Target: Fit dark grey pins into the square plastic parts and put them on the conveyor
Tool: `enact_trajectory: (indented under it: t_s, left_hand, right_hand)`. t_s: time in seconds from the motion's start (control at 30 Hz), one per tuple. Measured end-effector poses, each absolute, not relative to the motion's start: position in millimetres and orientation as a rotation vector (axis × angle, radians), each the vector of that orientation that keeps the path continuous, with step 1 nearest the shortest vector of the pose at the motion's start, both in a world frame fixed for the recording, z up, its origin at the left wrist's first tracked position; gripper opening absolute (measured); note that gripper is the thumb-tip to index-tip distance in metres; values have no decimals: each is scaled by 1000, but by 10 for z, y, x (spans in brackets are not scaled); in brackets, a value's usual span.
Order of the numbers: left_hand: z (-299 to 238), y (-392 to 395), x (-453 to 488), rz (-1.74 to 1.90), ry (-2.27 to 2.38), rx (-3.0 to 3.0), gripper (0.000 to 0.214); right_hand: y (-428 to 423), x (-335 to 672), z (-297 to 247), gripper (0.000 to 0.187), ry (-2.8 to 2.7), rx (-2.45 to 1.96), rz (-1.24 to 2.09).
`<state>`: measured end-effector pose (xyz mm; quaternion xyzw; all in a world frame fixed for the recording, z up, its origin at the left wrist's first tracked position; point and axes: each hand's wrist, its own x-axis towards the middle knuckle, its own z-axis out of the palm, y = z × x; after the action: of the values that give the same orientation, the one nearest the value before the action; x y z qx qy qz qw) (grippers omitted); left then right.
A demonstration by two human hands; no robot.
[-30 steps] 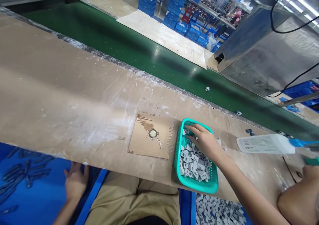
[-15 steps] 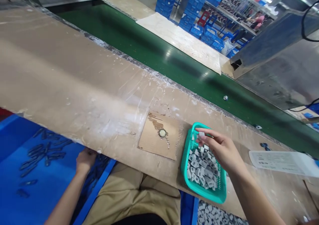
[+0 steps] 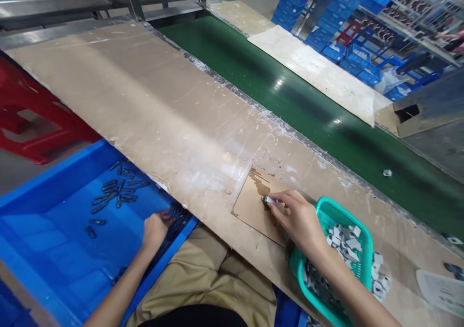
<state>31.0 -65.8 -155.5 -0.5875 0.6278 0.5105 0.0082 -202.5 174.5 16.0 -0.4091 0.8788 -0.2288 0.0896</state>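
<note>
My right hand [image 3: 295,218] pinches a small grey-white block [image 3: 269,200] and holds it down on a cardboard square [image 3: 250,206] on the worktable. Just right of that hand stands a teal mesh basket [image 3: 366,249] with several more grey-white blocks. My left hand [image 3: 155,228] reaches down into a blue bin [image 3: 54,220] beside my lap, fingers curled among several small dark metal pieces [image 3: 119,191]. What those fingers hold is hidden.
A green conveyor belt [image 3: 290,100] runs along the far side of the brown worktable [image 3: 145,105], with a small loose part [image 3: 387,173] on it. A red stool [image 3: 32,119] stands at the left. Blue crates [image 3: 348,8] are stacked at the back.
My right hand lifted a block out of the teal basket and carried it left onto the cardboard square. My left hand closed over the dark pieces in the blue bin. The view swung left.
</note>
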Motion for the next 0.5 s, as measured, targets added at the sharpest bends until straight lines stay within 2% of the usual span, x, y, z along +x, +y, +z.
enact_trajectory:
  t_s: [0.23, 0.37, 0.5]
  left_hand:
    - [-1026, -689, 486, 2395, 1265, -2011, 15]
    - [-496, -467, 381, 2734, 937, -1902, 18]
    - [-125, -61, 71, 3028, 289, -1504, 19]
  right_hand:
    - [1792, -1955, 456, 34, 2268, -577, -1178]
    - [1774, -1824, 541, 25, 2000, -353, -1358]
    - [1730, -1628, 612, 19, 1914, -323, -1492]
